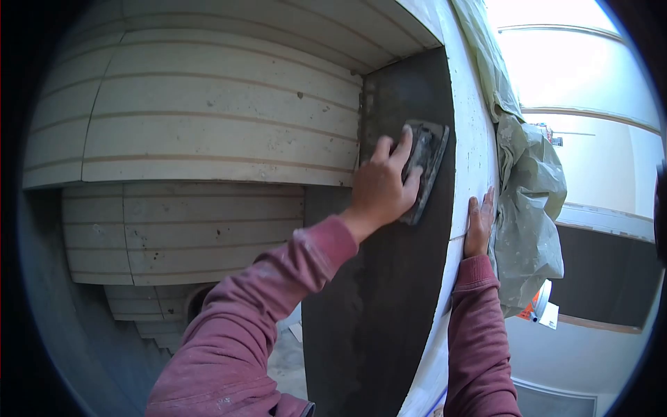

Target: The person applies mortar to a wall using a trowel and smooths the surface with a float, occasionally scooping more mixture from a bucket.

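My left hand [384, 182] grips a plastering float [432, 163], with its fingers curled over the handle and the thumb on the right side. The float's flat face rests on a strip of dark, smooth cement [368, 299], close to the strip's right edge. My right hand [479, 226] lies on the white ledge [469, 149] with its fingers stretched out, holding nothing. Both arms are in dusty, dark pink sleeves.
Beige stair steps [222, 104] with brown stripes run along the left and border the cement strip. A crumpled grey-green plastic sheet [531, 208] hangs beside the ledge. Beyond it on the right are an orange-and-white bucket [540, 302] and a dark panel [601, 274].
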A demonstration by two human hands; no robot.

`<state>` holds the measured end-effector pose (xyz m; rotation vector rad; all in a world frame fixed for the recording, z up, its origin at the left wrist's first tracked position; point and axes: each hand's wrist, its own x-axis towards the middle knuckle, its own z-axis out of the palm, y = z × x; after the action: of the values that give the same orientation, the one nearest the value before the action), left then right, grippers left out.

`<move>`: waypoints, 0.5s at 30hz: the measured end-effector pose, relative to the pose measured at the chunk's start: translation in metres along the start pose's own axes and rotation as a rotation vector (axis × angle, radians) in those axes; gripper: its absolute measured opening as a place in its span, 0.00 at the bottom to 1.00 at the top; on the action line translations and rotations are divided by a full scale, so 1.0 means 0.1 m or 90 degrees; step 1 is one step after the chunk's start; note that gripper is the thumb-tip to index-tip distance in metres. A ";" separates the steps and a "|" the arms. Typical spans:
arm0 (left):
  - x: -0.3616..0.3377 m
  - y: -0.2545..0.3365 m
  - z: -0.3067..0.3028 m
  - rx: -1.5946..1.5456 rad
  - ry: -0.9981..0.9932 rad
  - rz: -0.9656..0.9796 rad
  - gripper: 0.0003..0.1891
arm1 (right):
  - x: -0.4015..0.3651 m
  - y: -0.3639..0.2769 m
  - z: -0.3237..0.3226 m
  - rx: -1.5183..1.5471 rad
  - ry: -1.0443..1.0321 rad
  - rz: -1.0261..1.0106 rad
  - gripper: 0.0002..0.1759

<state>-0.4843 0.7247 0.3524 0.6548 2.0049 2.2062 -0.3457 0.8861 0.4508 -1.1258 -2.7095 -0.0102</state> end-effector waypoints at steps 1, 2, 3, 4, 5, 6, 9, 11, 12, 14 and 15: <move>0.10 -0.02 0.03 0.025 0.021 0.002 0.29 | 0.00 0.00 0.00 0.014 0.005 -0.011 0.40; 0.30 -0.05 0.05 0.052 0.040 -0.008 0.28 | -0.01 0.00 0.00 0.029 0.011 -0.021 0.39; 0.56 -0.10 0.09 0.081 0.058 -0.015 0.28 | -0.02 0.00 0.01 0.026 0.007 -0.021 0.39; 0.90 -0.22 0.15 0.092 0.091 -0.008 0.27 | 0.00 -0.01 0.01 0.031 0.012 -0.024 0.39; 1.07 -0.25 0.14 0.104 0.123 -0.003 0.27 | -0.01 0.00 0.01 0.035 0.016 -0.027 0.39; 1.06 -0.27 0.16 0.104 0.122 -0.003 0.27 | -0.02 -0.01 0.01 0.035 0.016 -0.026 0.39; 0.81 -0.15 0.13 0.044 0.077 0.015 0.27 | -0.02 -0.03 -0.01 0.035 0.019 -0.021 0.39; 0.02 0.08 -0.01 0.015 0.001 0.025 0.30 | -0.01 -0.01 0.00 0.017 0.006 -0.011 0.39; -0.28 0.12 -0.07 0.001 -0.051 0.017 0.31 | 0.01 -0.01 0.00 0.018 0.009 -0.012 0.39; -0.59 0.14 -0.13 -0.014 -0.065 0.030 0.32 | 0.01 0.00 0.01 0.029 0.008 -0.008 0.40; -0.66 0.15 -0.14 -0.026 -0.084 0.044 0.32 | 0.00 0.02 0.02 0.025 0.004 -0.006 0.40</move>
<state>-0.4268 0.6870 0.3496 0.8531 1.8964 2.1731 -0.3451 0.8878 0.4488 -1.1005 -2.6974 0.0381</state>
